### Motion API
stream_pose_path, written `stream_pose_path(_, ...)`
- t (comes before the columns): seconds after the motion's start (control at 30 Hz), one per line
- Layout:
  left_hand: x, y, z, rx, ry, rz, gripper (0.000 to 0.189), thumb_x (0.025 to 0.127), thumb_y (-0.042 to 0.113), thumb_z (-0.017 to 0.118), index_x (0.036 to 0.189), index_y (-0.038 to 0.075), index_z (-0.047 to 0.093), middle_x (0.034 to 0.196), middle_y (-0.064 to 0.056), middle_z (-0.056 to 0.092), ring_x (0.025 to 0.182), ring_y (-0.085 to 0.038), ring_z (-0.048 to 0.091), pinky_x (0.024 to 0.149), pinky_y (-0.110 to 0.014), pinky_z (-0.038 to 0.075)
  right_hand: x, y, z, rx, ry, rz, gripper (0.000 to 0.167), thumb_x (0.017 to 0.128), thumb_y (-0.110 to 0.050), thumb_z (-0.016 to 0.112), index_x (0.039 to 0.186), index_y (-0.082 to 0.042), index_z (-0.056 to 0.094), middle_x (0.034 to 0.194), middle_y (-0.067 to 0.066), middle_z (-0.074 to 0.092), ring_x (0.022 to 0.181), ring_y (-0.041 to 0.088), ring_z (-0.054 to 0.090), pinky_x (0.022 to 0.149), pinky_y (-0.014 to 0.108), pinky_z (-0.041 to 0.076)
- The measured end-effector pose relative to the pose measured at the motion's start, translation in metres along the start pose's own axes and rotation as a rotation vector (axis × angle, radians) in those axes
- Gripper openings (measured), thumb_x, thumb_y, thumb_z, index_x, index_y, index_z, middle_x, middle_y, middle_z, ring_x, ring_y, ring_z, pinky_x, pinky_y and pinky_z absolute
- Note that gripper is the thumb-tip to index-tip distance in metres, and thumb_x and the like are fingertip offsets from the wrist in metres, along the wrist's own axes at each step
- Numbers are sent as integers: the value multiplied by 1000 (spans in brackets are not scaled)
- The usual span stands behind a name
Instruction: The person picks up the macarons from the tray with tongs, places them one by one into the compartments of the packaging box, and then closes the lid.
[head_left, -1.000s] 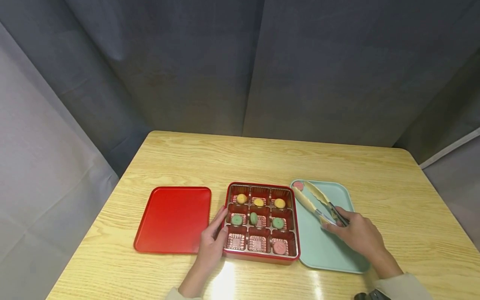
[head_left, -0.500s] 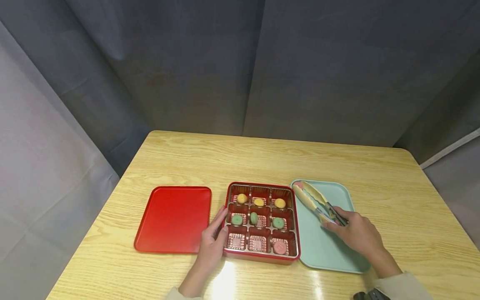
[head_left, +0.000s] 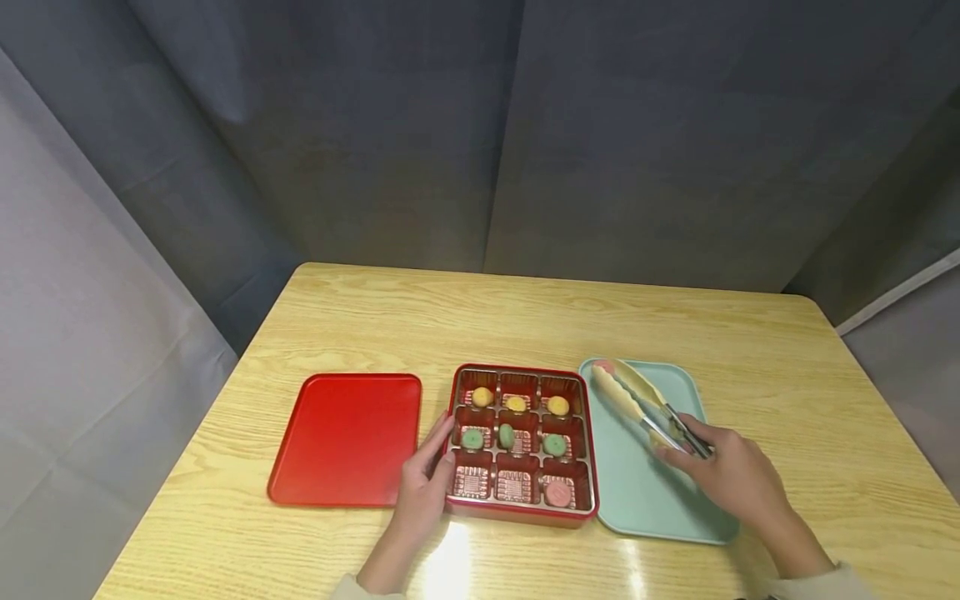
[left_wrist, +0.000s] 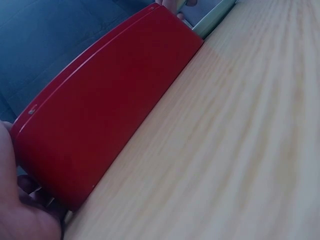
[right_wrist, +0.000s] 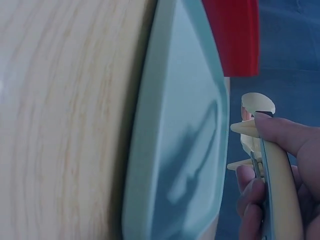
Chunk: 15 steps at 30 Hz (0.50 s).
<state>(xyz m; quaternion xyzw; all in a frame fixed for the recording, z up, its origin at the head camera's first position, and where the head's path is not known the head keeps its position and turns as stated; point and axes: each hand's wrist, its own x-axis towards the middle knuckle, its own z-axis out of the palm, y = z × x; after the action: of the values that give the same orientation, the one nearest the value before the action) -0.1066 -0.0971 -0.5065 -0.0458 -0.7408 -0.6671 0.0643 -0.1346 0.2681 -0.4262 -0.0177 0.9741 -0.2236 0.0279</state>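
Observation:
A red box (head_left: 517, 507) with a nine-part insert, told as several compartments, stands mid-table. Yellow macarons (head_left: 557, 406) sit in its far row, green macarons (head_left: 472, 438) in the middle row, and one pink macaron (head_left: 558, 494) at the near right. My left hand (head_left: 424, 490) rests against the box's left side, its fingers extended along the wall and the thumb near the rim. Over the pale green tray (head_left: 652, 508), my right hand (head_left: 738, 475) grips tongs (head_left: 618, 393) with cream tips. Another pink macaron (head_left: 604, 367) shows between those tips, partly hidden.
A red lid (head_left: 345, 442) lies flat on the wooden table (head_left: 420, 312), left of the box. The green tray adjoins the box's right side. Dark grey curtains (head_left: 375, 150) hang behind the table.
The tongs have closed in on the pink macaron at the tray's far left corner. Both have shifted slightly right with my right hand. My left hand has stayed at the box.

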Motion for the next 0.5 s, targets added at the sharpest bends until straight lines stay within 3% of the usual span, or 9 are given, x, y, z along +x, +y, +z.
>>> stream_pose_path(0.17, 0, 0, 0, 27, 4, 14, 47, 96, 5, 47, 142, 12, 43, 152, -8, 31, 142, -27, 24, 114, -38, 20, -11, -4, -7, 8, 40, -22, 76, 80, -54, 66, 133, -1, 52, 118, 32, 58, 58, 16, 40, 45, 26, 29)
stream_pose_path(0.33, 0, 0, 0, 29, 5, 17, 47, 95, 4, 47, 141, 12, 43, 152, -8, 31, 141, -28, 24, 114, -37, 20, -22, -10, -12, 9, 82, -50, 71, 78, -50, 70, 131, -4, 55, 95, 23, 65, 51, 11, 31, 41, 25, 26)
stream_pose_path(0.5, 0, -2, 0, 17, 3, 12, 48, 95, 2, 46, 141, 11, 43, 152, -8, 31, 142, -27, 24, 113, -34, 20, -31, -19, -14, 6, 79, -73, 68, 76, -48, 73, 129, -8, 59, 76, 5, 59, 53, 10, 34, 42, 23, 28)
